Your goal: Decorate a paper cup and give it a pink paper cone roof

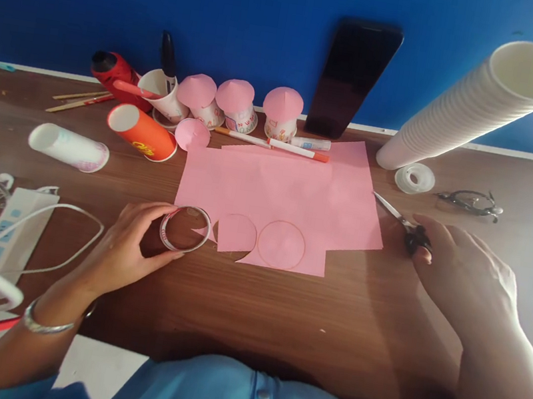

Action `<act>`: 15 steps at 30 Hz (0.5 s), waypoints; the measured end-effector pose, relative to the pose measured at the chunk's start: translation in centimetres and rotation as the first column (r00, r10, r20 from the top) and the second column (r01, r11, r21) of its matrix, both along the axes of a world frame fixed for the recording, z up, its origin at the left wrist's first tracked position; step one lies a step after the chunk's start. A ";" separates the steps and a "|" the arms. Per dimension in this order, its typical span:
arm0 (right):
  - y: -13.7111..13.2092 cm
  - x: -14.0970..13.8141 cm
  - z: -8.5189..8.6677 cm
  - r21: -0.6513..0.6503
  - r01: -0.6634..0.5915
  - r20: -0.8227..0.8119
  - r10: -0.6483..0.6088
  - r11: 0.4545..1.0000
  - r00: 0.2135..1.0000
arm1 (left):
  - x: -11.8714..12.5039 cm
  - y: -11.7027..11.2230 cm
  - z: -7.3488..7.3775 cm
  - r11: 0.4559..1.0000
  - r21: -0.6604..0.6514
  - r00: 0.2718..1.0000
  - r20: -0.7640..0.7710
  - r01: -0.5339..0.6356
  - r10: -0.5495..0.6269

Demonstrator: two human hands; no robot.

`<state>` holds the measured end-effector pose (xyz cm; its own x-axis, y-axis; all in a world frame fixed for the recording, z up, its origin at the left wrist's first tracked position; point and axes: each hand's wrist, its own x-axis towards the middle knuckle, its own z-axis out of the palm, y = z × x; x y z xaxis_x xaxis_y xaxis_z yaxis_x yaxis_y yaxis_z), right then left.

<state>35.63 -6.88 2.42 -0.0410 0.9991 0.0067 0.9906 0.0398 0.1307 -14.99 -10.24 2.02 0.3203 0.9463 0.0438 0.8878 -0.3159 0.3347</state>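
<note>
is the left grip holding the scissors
No, the left grip holds the ring, while the scissors are in the right grip.

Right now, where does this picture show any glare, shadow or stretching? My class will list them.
Head view: pale glare washes the brown wooden tabletop at far right; same view: soft shadow below the bare right hand; same view: the tall stack of white paper cups leans outward, probably lens stretching.
</note>
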 end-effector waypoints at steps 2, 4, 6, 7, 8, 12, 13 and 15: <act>0.0 0.0 0.2 -0.032 0.038 0.000 -0.038 0.999 0.999 | -0.4 0.0 -0.2 1.000 -0.006 1.000 -0.005 0.009 -0.009; -0.2 -0.1 0.3 -0.075 0.085 -0.005 -0.085 0.994 0.996 | -0.7 0.2 -0.1 0.999 -0.024 0.999 -0.009 0.030 -0.030; -0.5 -0.1 0.5 -0.083 0.126 -0.031 -0.129 0.989 0.991 | -0.9 0.5 0.2 0.997 -0.056 0.999 -0.004 0.046 -0.046; -0.8 -0.2 0.6 -0.060 0.138 -0.056 -0.141 0.989 0.988 | -1.0 0.7 0.3 0.997 -0.068 0.999 0.000 0.044 -0.044; -1.0 -0.3 0.6 -0.020 0.138 -0.091 -0.139 0.990 0.986 | -1.0 1.0 0.5 0.996 -0.076 0.999 0.002 0.043 -0.043; -2.1 -1.3 0.7 0.195 -0.010 -0.265 0.062 0.981 0.962 | -0.3 1.7 0.6 0.985 -0.107 0.990 -0.021 0.135 -0.138; -2.2 -1.6 0.8 0.231 -0.053 -0.287 0.120 0.972 0.950 | 0.0 1.7 0.6 0.981 -0.104 0.986 -0.028 0.161 -0.165; -2.3 -2.2 0.8 0.270 -0.122 -0.298 0.204 0.955 0.933 | 0.6 1.8 0.7 0.981 -0.079 0.983 -0.038 0.175 -0.178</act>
<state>33.47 -9.20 3.22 -0.1581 0.9445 0.2878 0.9634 0.2115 -0.1648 -14.41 -8.47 2.70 0.4823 0.8749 -0.0434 0.8351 -0.4443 0.3245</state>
